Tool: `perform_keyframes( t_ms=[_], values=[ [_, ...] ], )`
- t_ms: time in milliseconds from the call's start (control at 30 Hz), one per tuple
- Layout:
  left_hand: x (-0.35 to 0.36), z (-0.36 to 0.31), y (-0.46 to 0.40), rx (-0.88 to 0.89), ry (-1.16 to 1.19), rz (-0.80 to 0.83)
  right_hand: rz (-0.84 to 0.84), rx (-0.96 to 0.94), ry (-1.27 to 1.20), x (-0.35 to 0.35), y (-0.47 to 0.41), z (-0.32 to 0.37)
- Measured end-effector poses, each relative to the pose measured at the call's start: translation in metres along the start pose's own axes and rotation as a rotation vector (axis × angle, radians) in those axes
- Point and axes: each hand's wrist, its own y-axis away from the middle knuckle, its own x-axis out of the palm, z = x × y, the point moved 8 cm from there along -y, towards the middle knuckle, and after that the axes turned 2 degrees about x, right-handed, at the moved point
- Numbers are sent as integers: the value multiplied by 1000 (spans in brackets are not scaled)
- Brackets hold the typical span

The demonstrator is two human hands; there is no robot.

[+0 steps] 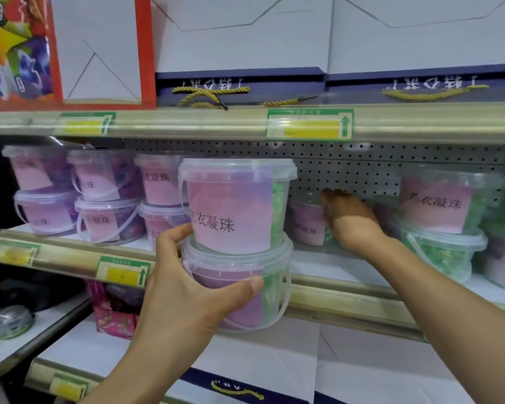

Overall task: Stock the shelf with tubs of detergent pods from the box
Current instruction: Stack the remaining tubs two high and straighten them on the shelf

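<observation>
While the left hand [193,287] grips only the lower tub [239,290] of 2, the top tub [233,205] could topple; the right hand [353,225], fingers relaxed, touches a shelved tub [306,223].

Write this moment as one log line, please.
left hand: grips two stacked tubs | right hand: touches tub at shelf back | stack: not yet shelved

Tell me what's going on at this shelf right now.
A person is stocking tubs of detergent pods. The left hand grips the lower tub of a stack of two in front of the shelf; the upper tub sits on it. The right hand reaches to a tub at the back.
</observation>
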Motion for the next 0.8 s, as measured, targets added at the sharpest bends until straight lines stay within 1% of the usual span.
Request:
perform_keyframes(
  t_ms=[100,333,567,633,667,733,800],
  values=[
    [-4,1,-2,-3,2,3,-2,-3,-72,2,-2,-9],
    [-3,2,-2,-5,-5,-3,-14,-26,-89,5,-3,-11],
    [4,-2,0,1,-7,12,3,-6,-99,7,-5,-14],
    [9,-3,0,6,-2,26,-38,-2,-122,-2,1,-14],
    [13,-4,1,11,4,33,-86,-7,-159,-11,7,-13],
    [22,-5,1,20,9,49,-192,2,-299,-34,23,-13],
    [35,-6,1,22,16,72,-241,28,-446,-53,41,-17]
  ],
)
